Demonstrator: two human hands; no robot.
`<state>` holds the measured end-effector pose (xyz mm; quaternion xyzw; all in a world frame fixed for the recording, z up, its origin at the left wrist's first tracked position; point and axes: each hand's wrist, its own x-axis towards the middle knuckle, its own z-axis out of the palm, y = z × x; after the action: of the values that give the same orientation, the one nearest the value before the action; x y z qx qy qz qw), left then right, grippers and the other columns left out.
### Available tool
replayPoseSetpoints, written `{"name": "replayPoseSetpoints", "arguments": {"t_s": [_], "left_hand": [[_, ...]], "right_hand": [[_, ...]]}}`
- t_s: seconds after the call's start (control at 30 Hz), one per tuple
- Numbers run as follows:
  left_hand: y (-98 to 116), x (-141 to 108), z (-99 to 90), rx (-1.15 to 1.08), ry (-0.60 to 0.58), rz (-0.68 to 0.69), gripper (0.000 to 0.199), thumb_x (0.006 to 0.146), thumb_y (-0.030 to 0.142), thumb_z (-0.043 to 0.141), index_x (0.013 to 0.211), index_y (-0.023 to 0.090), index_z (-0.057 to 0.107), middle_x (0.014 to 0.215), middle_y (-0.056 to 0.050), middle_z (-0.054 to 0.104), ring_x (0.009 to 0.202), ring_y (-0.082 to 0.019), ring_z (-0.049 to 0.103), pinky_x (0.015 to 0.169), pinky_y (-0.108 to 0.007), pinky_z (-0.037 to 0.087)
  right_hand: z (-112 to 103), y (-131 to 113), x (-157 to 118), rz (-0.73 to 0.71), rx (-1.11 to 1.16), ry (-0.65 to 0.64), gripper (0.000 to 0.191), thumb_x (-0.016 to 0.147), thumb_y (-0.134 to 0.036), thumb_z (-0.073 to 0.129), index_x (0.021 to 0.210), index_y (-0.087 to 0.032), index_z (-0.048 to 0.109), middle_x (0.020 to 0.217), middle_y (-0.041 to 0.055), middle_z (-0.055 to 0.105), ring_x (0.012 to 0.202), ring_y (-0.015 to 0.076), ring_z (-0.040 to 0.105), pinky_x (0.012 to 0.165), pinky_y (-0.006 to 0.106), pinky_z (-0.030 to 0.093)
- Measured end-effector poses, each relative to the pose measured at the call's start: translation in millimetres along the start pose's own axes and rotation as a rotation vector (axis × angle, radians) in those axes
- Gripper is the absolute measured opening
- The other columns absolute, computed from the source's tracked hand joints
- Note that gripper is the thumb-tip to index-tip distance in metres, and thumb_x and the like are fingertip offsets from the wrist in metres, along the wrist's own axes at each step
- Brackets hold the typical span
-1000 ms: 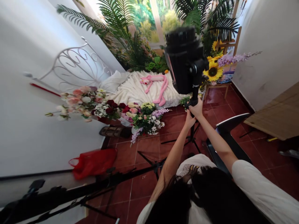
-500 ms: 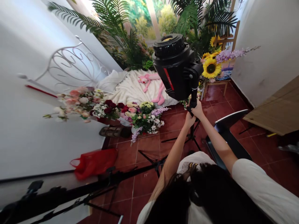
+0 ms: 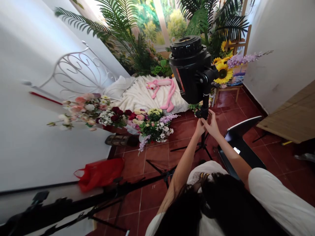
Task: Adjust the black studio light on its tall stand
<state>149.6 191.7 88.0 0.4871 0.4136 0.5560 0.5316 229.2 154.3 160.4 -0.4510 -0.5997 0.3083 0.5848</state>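
**Heavy-looking light up top, two hands on the stand**

So the black studio light (image 3: 188, 72) is sitting at the stand's top end, lens ring tilting up, standing in front of the bed's near right edge. The left hand (image 3: 200, 127) is wrapping the light stand (image 3: 202, 139) just under the black collar (image 3: 201, 113); the right hand (image 3: 212, 125) is meeting it there, fingers partly spreading, and I can't tell how firmly it's gripping. IMO doing this well means the left is bearing the weight while the right is working gently, the pole is staying upright, and elbows are clearing the chair (image 3: 246, 157).
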Motion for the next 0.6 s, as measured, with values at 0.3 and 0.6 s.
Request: {"name": "replayPoseSetpoints", "arguments": {"t_s": [0.3,0.6], "left_hand": [[18,-5,5.3,0.132,0.044,-0.018,0.043,0.079,0.056,0.072,0.095,0.017,0.067,0.096,-0.008,0.072,0.096,-0.022,0.067,0.094,-0.039,0.052],[27,-5,8.0,0.124,0.046,-0.033,0.036,0.08,0.049,0.074,0.095,0.016,0.068,0.094,-0.008,0.072,0.097,-0.023,0.067,0.095,-0.039,0.051]], "right_hand": [[-36,24,-52,0.021,-0.14,-0.022,0.056,0.078,-0.028,0.067,0.13,-0.02,0.049,0.138,0.0165,0.053,0.129,0.0271,0.054,0.108,0.047,0.048],[-32,22,-53,0.227,-0.098,0.006,0.043,0.073,-0.033,0.068,0.111,-0.024,0.05,0.082,-0.0011,0.062,0.072,0.0178,0.065,0.068,0.033,0.058]]}}
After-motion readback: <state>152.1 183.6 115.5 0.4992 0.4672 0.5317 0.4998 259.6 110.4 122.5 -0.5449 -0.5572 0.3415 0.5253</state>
